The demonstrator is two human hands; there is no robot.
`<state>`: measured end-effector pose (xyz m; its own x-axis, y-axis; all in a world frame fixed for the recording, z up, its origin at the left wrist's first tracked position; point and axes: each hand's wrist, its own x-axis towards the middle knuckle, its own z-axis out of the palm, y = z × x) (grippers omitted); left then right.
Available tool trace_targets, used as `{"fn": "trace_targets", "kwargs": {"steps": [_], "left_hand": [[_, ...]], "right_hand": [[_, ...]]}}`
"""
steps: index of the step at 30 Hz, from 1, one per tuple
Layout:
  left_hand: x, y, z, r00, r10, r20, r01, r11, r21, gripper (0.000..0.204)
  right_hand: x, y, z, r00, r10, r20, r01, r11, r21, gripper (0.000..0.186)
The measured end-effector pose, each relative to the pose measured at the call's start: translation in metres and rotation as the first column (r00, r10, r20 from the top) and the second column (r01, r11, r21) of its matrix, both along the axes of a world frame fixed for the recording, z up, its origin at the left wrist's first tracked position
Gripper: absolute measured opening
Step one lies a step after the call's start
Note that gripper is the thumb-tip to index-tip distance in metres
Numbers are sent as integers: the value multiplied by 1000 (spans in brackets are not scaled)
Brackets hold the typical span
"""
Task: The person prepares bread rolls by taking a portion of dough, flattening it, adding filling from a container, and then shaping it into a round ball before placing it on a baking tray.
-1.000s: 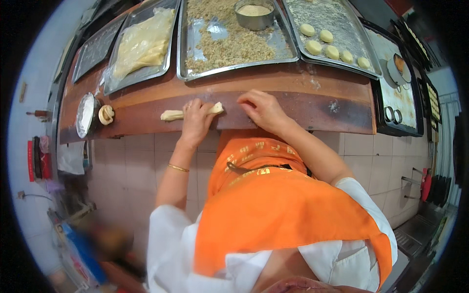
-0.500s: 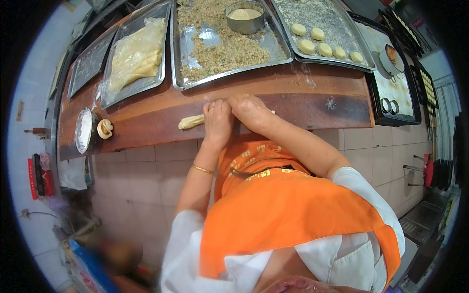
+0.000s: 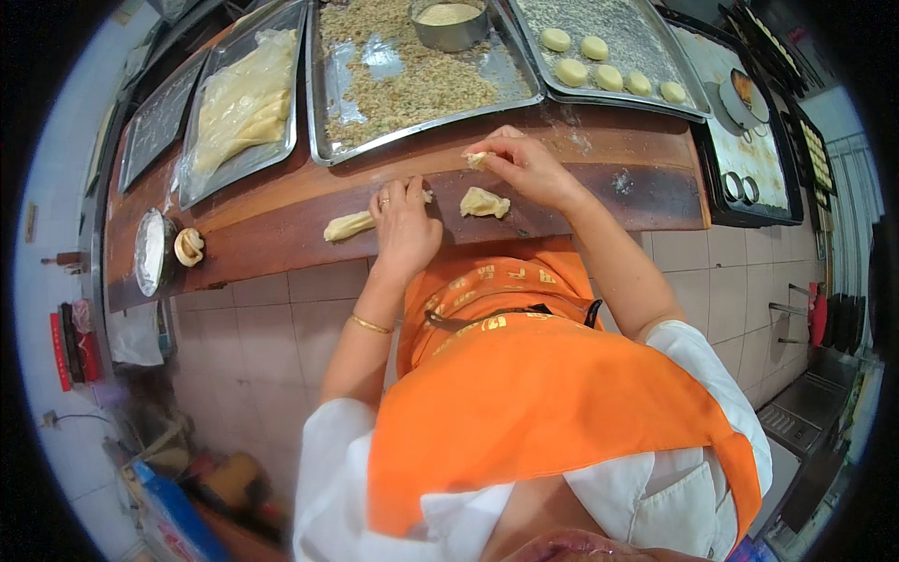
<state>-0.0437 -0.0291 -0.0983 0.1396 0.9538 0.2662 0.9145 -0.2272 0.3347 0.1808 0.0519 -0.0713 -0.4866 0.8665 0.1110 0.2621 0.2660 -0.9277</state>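
A pale dough roll lies near the front edge of the wooden table. My left hand is closed over its right part, and a short end shows past the fingers. To the right of that, my right hand is raised a little farther from me, pinching a small torn piece of dough between thumb and fingers. Between the two hands, an uneven lump of dough rests on the wood, touched by neither.
Behind my hands stands a metal tray of crumbly filling with a round tin. A floured tray with several dough rounds is right of it; bagged dough lies left. A flour bowl sits at the far left.
My hands have moved apart; the right went right and away from me with a torn piece of dough. A dough lump now shows between them. The view has shifted slightly.
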Motion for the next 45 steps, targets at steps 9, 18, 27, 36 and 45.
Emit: {"fn": "trace_targets", "kwargs": {"steps": [9, 18, 27, 36, 45], "left_hand": [[26, 36, -1, 945, -183, 271, 154, 980, 126, 44], [98, 83, -15, 931, -359, -69, 365, 923, 120, 57], [110, 86, -12, 889, -423, -175, 432, 902, 14, 68], [115, 102, -16, 877, -414, -241, 442, 894, 72, 63], [105, 83, -21, 899, -398, 181, 415, 908, -64, 63]], "right_hand": [[-7, -19, -28, 938, -2, 348, -79, 972, 220, 18], [53, -16, -8, 907, -418, 47, 398, 889, 228, 23], [75, -31, -22, 868, -480, -130, 495, 857, 143, 19], [66, -28, -8, 898, -393, -199, 437, 847, 301, 18], [55, -53, -4, 910, -378, -169, 407, 892, 198, 9]]}}
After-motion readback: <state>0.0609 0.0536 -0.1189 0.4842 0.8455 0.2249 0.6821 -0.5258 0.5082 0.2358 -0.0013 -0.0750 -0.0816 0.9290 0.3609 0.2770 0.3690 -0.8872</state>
